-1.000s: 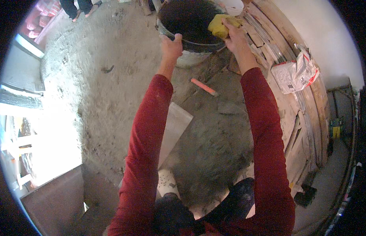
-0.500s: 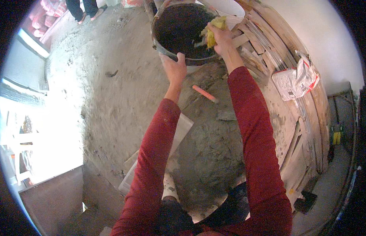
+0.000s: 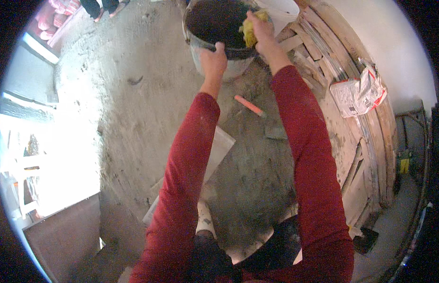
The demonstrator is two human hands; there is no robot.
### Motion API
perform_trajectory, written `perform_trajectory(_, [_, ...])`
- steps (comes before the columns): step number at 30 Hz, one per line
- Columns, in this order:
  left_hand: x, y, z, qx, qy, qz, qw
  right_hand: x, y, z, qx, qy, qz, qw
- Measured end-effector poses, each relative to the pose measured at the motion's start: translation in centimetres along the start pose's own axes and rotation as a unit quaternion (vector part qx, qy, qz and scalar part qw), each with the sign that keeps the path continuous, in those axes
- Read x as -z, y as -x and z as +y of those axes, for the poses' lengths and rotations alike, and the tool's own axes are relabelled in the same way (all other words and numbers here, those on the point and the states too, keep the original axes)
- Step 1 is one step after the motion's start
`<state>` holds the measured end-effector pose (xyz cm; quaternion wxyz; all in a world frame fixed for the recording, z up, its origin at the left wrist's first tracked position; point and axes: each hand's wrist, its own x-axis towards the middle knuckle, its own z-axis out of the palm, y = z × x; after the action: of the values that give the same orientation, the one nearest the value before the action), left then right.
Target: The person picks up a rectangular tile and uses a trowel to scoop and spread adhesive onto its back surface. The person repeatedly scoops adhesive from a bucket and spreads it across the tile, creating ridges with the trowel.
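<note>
At the top of the view stands a large round bucket (image 3: 232, 66) with a pale, stained outer wall and a dark interior. My left hand (image 3: 213, 59) grips its near rim, thumb up on the edge and fingers against the outside. My right hand (image 3: 262, 32) is closed around a crumpled yellow sponge (image 3: 249, 37), held at the right side of the bucket's rim. What lies deep in the dark bucket cannot be made out.
An orange-red stick (image 3: 248, 105) lies on the rough, dusty floor below the bucket. A white bucket (image 3: 283, 10) stands behind at the right. Wooden planks (image 3: 323, 47) run along the right wall, with a crumpled bag (image 3: 356, 96) on them. Another person's legs (image 3: 100, 7) show far left.
The bucket's near rim has shifted away from me, and more of its outer wall shows. My left hand moved with it. My right hand brought the sponge slightly upward, against the right rim.
</note>
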<state>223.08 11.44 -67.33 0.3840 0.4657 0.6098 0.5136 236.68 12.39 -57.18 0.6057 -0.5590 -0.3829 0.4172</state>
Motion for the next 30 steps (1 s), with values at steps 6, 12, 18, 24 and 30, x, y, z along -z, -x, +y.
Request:
perform_trajectory(6, [0.4,-0.8,0.4,0.002,0.068,-0.04,0.997,6.4,9.1,1.3,0.058,-0.115,-0.129,0.983])
perform_trajectory(12, [2.5,10.8,-3.2,0.125,0.362,-0.294,0.876,4.6,22.0,5.9,0.139,0.148,-0.002,0.979])
perform_trajectory(18, [6.3,26.4,-3.9,0.253,0.529,-0.354,0.729,6.8,24.8,11.7,0.06,0.174,0.048,0.982])
perform_trajectory(24, [16.9,35.3,-3.3,0.36,0.259,-0.265,0.856,10.2,32.9,10.7,-0.023,0.064,-0.11,0.992])
perform_trajectory(30, [24.4,38.9,-9.4,0.334,0.33,-0.183,0.864,5.8,42.0,11.5,0.145,0.424,-0.343,0.826])
